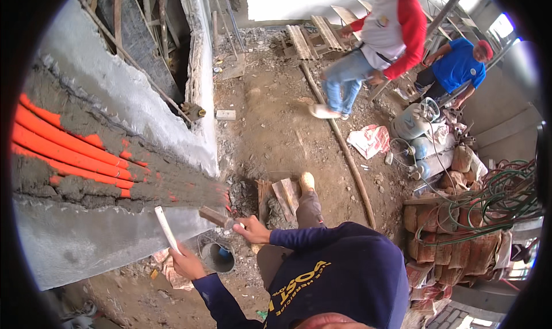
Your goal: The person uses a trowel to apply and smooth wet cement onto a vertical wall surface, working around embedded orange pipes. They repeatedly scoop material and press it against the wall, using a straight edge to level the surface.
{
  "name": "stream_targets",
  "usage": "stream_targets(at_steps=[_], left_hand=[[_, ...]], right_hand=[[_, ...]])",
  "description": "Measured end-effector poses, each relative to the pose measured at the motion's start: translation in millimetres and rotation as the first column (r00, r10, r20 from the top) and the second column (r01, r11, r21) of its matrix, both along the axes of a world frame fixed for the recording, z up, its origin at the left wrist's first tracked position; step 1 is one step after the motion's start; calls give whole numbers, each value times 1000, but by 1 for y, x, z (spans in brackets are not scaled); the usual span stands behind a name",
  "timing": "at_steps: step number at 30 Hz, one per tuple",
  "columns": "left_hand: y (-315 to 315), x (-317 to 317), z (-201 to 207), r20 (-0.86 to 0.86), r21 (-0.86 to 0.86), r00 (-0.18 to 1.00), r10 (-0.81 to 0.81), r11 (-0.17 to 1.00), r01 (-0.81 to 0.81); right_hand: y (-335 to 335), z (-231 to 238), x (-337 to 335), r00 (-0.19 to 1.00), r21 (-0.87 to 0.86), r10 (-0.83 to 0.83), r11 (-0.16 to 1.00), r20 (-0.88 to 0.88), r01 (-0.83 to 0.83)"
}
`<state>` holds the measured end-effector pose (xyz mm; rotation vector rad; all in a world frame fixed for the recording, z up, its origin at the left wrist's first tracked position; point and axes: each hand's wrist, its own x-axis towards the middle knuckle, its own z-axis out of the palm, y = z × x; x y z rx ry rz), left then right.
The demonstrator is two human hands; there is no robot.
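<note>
My left hand (187,264) is closed around the lower end of a long, narrow white bar (165,228), held tilted upward; its exact kind is unclear. Beside it, my right hand (252,231) grips the handle of a trowel (215,216), whose mortar-coloured blade points toward the wall. Both tools are close to the grey wall (115,234) on my left. Orange conduit pipes (75,151) run along a channel in that wall, partly covered by wet grey mortar (49,182). Below my hands stands a bucket (218,255) with something blue inside.
A person in a red-and-white shirt (379,30) is walking ahead; another in blue (458,67) bends at the right. A long pole (345,151) lies on the dirt. Gas cylinders (411,122), green hoses (494,197) and stacked sacks (443,243) stand right. Boards (286,198) lie near my foot.
</note>
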<state>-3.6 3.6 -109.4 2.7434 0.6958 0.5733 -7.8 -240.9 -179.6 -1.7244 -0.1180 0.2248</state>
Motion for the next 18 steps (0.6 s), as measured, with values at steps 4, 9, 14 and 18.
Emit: stream_targets(at_steps=[4, 9, 14, 18], left_hand=[[21, -8, -21, 145, -179, 989, -41, 982, 67], [-3, 3, 28, -34, 7, 999, -38, 999, 38], [-1, -12, 41, -77, 95, 997, 1, 995, 6], [-10, -12, 46, -129, 60, 992, 10, 998, -2]], right_hand=[[16, 27, 8, 964, 57, -44, 998, 264, 30], [34, -3, 26, 988, 385, 65, 916, 143, -116], [63, 26, 26, 999, 587, 50, 809, -17, -31], [78, 33, 26, 1000, 713, 14, 701, -14, 0]])
